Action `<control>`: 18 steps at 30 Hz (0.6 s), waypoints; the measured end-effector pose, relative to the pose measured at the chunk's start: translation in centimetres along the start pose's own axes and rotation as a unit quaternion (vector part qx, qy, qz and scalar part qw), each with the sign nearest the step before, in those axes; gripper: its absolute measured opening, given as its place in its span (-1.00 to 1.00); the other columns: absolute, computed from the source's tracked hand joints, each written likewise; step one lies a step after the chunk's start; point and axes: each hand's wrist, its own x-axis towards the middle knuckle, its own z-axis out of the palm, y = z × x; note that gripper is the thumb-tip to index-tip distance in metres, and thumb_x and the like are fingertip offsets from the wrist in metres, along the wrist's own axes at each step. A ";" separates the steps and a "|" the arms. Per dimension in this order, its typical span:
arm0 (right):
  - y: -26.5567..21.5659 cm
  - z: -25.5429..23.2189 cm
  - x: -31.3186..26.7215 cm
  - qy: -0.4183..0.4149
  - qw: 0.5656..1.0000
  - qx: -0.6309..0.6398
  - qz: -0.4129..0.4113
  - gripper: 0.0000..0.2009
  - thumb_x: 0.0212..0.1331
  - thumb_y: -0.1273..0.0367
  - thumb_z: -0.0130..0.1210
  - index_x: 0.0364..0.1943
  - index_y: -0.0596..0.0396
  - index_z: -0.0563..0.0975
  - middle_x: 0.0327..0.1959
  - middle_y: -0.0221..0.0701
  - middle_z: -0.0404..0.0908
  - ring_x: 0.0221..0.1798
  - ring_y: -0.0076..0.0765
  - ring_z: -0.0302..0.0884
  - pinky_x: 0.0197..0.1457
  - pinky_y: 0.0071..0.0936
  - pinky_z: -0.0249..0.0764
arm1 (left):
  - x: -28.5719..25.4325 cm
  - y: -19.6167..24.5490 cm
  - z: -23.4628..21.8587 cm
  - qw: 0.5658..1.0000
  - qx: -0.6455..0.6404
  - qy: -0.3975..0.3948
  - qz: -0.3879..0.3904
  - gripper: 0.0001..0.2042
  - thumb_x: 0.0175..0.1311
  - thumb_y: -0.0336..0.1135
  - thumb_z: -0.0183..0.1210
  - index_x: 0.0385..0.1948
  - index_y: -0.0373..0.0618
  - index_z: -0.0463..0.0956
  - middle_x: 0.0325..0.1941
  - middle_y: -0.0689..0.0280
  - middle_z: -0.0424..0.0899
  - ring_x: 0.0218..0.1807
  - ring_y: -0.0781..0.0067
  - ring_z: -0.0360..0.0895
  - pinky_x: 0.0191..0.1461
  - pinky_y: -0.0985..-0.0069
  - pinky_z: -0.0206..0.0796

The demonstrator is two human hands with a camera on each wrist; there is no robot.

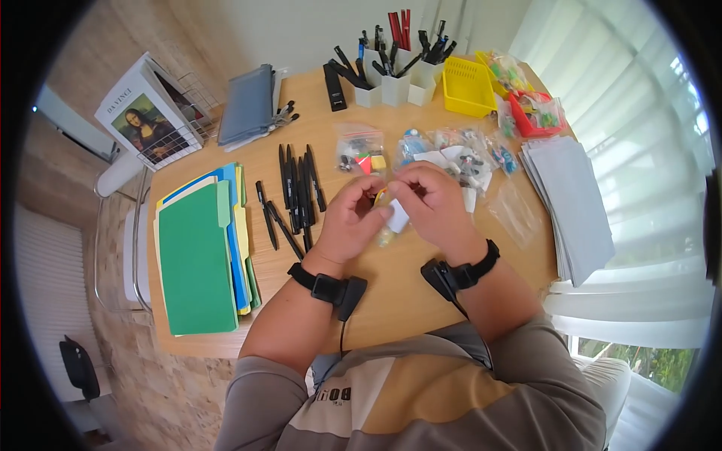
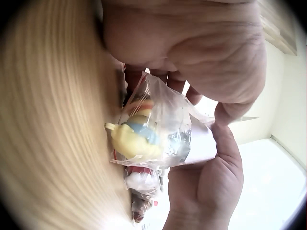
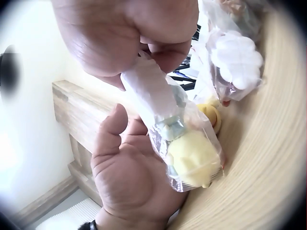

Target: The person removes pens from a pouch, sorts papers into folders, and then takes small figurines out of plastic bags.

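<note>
Both hands meet over the table around a small clear zip bag [image 2: 168,103] holding a pale yellow and light blue figure [image 3: 194,158] and a white paper piece [image 1: 398,217]. My right hand [image 1: 436,201] pinches the top of the bag by the white paper, its fingertips curled. The left hand [image 1: 352,218] is on the bag's other side, fingers bent around it; in the right wrist view its palm [image 3: 134,177] shows behind the bag, and the thumb stands apart. The figure hangs at the bag's lower end, close to the tabletop.
Black pens [image 1: 298,188] and stacked folders [image 1: 197,259] lie left. More filled bags [image 1: 459,154] lie beyond the hands, an empty clear bag [image 1: 515,214] and grey envelopes [image 1: 568,207] right. Pen holders [image 1: 395,89] and yellow [image 1: 468,89] and red baskets [image 1: 535,128] stand behind.
</note>
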 end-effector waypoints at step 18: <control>1.1 -0.7 0.3 -0.148 0.988 -0.038 0.030 -0.79 0.29 0.34 0.09 -0.06 0.12 0.53 -0.27 -0.27 0.66 -0.16 -0.24 0.61 -0.08 -0.31 0.51 | -0.2 -0.8 -1.4 0.989 -0.081 0.123 0.017 -0.95 0.33 -0.47 0.11 -0.23 -0.18 0.47 -0.11 0.26 0.64 -0.08 0.46 0.55 0.08 0.45 0.39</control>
